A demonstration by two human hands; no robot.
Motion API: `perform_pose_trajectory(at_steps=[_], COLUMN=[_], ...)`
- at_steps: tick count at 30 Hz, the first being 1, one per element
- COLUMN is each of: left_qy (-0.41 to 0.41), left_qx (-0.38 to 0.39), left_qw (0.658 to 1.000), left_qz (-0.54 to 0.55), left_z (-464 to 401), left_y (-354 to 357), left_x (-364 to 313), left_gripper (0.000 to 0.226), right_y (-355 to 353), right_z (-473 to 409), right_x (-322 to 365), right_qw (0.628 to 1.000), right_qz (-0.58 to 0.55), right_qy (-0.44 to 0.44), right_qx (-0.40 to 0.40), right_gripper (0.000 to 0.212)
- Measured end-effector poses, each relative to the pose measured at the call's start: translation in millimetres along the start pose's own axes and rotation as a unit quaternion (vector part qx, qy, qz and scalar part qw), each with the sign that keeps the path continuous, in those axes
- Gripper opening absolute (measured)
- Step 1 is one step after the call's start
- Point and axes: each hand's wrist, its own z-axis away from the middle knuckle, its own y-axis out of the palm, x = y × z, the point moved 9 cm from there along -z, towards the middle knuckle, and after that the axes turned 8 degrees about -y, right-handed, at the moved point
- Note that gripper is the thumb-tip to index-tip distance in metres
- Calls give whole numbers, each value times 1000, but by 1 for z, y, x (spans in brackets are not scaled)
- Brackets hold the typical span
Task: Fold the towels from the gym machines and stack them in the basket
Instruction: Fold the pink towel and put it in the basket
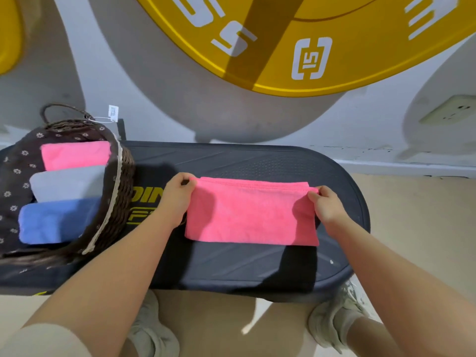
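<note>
- Pink towel (251,215) lying flat on the dark platform (257,264), folded into a wide rectangle, layered edge along the far side.
- Left hand (175,199) pinching the far-left corner, thumb and fingers closed on the hem.
- Right hand (325,206) pinching the far-right corner the same way — cloth bunched slightly under the fingers.
- Both grips sit on the top edge; rest of the towel spreads toward the body, below and between the hands, near edge lying free on the platform.
- Handling, judged: light, soft, limp microfibre. No stiffness — sags wherever unsupported, so corners are the right hold; a pinch through all layers needed or the lower ones slip out.
- Not fragile, not slippery; surface looks grippy enough to keep the near edge in place during a fold.
- Likely next: another fold, side to side, to match the packed ones.
- Basket (121,161) at left on the same platform, just beside the left hand, not touching the towel.
- Already inside, folded, side by side: a second pink towel (76,154), grey towel (68,182), blue towel (58,220).
- Room left in the basket hard to tell from here.
</note>
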Motion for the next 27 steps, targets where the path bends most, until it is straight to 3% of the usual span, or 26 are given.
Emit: perform_pose_trajectory(at_steps=[7,12,21,27], left_qy=[31,-21,-58,-14], left_qx=[-66,-77,-21,-15], left_qw=[994,995,983,966], left_qz=[-78,-55,-170,-260], left_z=[-16,-2,50,55], left_y=[10,7,-6,-8], left_x=[-4,13,61,54], left_gripper=[13,46,39,10], right_y=[-1,-2,4,-2], right_z=[-19,-7,61,63], right_x=[3,1,-34,-39], right_qw=[994,993,986,971], right_qz=[103,96,155,232], right_qy=[-4,23,49,54], right_qx=[-38,-63,-23,-12], right_gripper=[22,34,26,19])
